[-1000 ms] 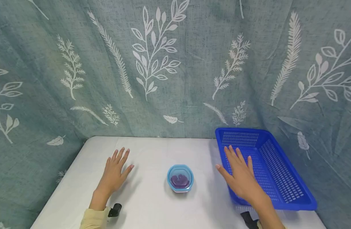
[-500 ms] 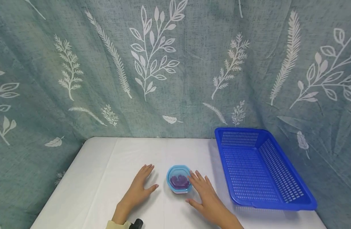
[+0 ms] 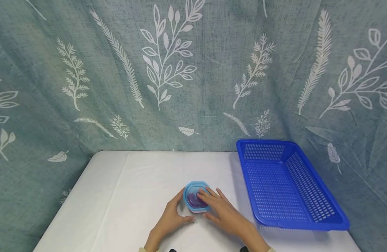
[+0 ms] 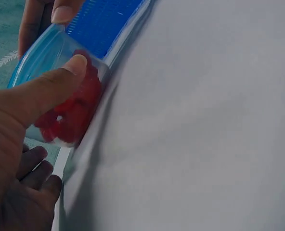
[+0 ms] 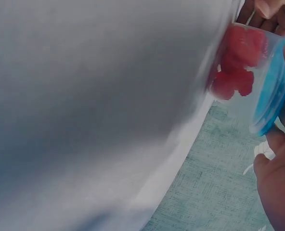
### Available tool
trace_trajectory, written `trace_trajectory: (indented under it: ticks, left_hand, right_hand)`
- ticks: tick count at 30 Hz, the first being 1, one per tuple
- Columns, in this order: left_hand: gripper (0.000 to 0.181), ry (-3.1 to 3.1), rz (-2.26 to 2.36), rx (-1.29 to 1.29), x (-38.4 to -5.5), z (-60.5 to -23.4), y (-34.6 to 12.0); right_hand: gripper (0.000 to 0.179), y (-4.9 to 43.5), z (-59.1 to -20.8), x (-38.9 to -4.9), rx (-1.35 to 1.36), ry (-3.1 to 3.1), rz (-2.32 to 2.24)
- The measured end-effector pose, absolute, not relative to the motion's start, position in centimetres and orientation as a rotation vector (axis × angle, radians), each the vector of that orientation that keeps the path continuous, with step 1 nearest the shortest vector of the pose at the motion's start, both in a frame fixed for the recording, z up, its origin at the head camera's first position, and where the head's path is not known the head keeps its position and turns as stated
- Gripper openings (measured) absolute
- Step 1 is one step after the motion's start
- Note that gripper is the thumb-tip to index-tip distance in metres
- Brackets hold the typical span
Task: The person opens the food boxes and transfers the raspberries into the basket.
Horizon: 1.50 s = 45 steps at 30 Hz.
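Note:
A small clear plastic food container with a blue lid (image 3: 191,189) stands on the white table. Lumpy red pieces (image 5: 243,44) show through its wall; in the head view they look purple under the lid. My left hand (image 3: 168,217) holds the container from the left, its thumb (image 4: 60,82) against the near wall and its index finger along the left side. My right hand (image 3: 226,214) lies over the lid's right part, fingers fairly straight and touching the top. Its thumb is at the near right side; whether it touches is unclear.
A blue slotted plastic basket (image 3: 272,187) stands on the right side of the white-covered table (image 3: 143,175). Behind and at the sides hangs a green-grey curtain (image 3: 212,87) with white leaf prints.
Both hands have come inward from either side to the container. The left hand has taken hold of it and the right fingers have come onto its lid. The container has stayed in place.

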<state>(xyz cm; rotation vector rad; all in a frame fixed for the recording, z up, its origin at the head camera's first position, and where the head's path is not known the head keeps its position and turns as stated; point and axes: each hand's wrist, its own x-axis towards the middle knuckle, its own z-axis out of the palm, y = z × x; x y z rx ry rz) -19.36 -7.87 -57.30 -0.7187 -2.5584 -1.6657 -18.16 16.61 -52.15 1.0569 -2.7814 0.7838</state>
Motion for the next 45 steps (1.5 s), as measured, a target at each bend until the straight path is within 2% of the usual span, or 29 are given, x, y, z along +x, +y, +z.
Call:
trace_trajectory:
  ticks: [5,15,45]
  left_hand:
    - [0.113,-2.470,-1.808,-0.704,-19.8,-57.9,-7.3]
    - [0.092,-2.305,-2.053,-0.657,-20.5,-58.7,-7.0]
    - [0.093,-2.330,-2.090,-0.725,-20.9,-58.7,-6.8]
  right_hand:
    - [0.060,16.5,-52.3,-18.5,1.091,-2.818,0.808]
    - [0.059,16.6,-52.5,-18.8,1.171,-2.809,0.718]
    - [0.050,17.3,-50.9,-19.2,1.179,-2.862,0.808]
